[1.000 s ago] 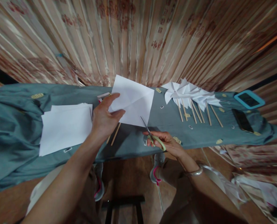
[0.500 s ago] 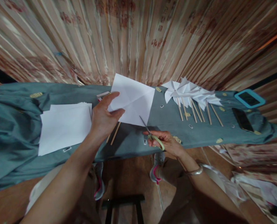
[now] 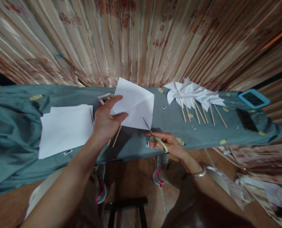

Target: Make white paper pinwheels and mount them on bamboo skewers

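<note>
Pinching a white paper sheet [image 3: 136,104] with the left hand [image 3: 107,118], up over the middle of the green cloth [image 3: 131,145]. Gripping scissors [image 3: 165,147] with the right hand [image 3: 169,144], tips at the sheet's near edge. Near the left hand, two sticks [image 3: 116,136]. Farther left, a paper pile [image 3: 66,131]. Right, at the far side, white pinwheels [image 3: 194,93]; farther right, a black phone [image 3: 246,120].

likely a home: patterned curtains [image 3: 141,41], tablecloth [image 3: 169,122]
</note>
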Demonstrator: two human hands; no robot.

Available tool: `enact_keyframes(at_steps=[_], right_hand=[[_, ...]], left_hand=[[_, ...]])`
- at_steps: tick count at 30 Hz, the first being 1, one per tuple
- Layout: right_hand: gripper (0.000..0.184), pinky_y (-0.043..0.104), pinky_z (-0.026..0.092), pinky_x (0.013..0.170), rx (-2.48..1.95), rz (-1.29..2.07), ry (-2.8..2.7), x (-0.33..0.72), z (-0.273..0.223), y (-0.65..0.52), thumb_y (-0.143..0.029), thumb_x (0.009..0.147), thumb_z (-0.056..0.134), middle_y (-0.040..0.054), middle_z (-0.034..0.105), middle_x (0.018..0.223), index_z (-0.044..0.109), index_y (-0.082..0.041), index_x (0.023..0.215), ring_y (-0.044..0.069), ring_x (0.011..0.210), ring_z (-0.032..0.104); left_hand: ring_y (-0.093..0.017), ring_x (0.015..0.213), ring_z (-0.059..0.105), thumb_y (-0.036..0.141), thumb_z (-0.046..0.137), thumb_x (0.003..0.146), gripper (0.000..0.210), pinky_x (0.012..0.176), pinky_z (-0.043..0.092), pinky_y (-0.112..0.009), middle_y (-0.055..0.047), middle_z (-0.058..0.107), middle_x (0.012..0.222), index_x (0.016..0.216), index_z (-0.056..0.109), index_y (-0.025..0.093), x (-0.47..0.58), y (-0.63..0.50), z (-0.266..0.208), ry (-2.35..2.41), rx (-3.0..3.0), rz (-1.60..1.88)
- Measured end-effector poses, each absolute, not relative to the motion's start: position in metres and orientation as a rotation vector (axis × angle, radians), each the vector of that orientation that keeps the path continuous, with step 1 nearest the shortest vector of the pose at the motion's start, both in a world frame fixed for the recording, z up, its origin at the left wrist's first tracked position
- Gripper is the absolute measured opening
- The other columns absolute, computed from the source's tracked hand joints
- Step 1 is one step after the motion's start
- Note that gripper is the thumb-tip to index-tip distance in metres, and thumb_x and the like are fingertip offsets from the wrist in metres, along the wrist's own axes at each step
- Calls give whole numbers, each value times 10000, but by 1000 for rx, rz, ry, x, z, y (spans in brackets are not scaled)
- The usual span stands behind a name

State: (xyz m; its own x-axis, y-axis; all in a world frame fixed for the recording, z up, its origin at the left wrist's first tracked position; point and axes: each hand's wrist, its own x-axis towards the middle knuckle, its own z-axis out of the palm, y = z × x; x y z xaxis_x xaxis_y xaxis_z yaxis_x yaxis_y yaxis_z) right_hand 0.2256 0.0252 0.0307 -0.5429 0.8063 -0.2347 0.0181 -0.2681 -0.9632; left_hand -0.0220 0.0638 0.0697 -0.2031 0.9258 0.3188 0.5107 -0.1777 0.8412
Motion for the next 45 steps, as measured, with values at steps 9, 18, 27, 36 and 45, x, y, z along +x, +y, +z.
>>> enact_keyframes(at_steps=[9, 18, 27, 36, 45], right_hand=[[549, 259, 494, 698, -993, 1856, -1438, 226, 29, 26, -492, 696, 774, 3, 648, 729, 694, -176, 1138, 103, 679, 586], [530, 235, 476, 646, -1072, 1871, -1357, 226, 26, 25, -441, 670, 807, -17, 630, 693, 704, -181, 1120, 85, 644, 554], [491, 235, 481, 634, -1087, 1873, -1337, 225, 26, 24, -387, 678, 809, -33, 603, 673, 704, -179, 1110, 76, 619, 537], [505, 213, 422, 574, -1105, 1840, -1379, 227, 27, 26, -425, 666, 810, -28, 606, 644, 714, -174, 1093, 75, 597, 517], [475, 207, 425, 567, -1097, 1763, -1364, 222, 27, 28, -401, 636, 833, -35, 630, 654, 729, -210, 1059, 73, 593, 518]], left_hand=[[-216, 1040, 666, 215, 730, 688, 491, 902, 579, -352, 22, 703, 1145, 1166, 627, 259, -22, 63, 72, 1661, 1588, 1342], [-224, 1037, 667, 184, 742, 674, 497, 898, 586, -377, 23, 699, 1157, 1150, 640, 279, -22, 63, 74, 1671, 1584, 1375], [-229, 1011, 676, 187, 755, 659, 511, 901, 579, -364, -10, 706, 1139, 1152, 649, 261, -21, 62, 73, 1691, 1599, 1371], [-241, 1115, 634, 187, 746, 670, 573, 939, 548, -361, -20, 670, 1220, 1216, 595, 275, -20, 63, 71, 1636, 1626, 1387], [-248, 1023, 673, 204, 813, 547, 794, 872, 552, -357, -79, 694, 1164, 1283, 515, 209, -12, 67, 77, 1049, 766, 1625]])
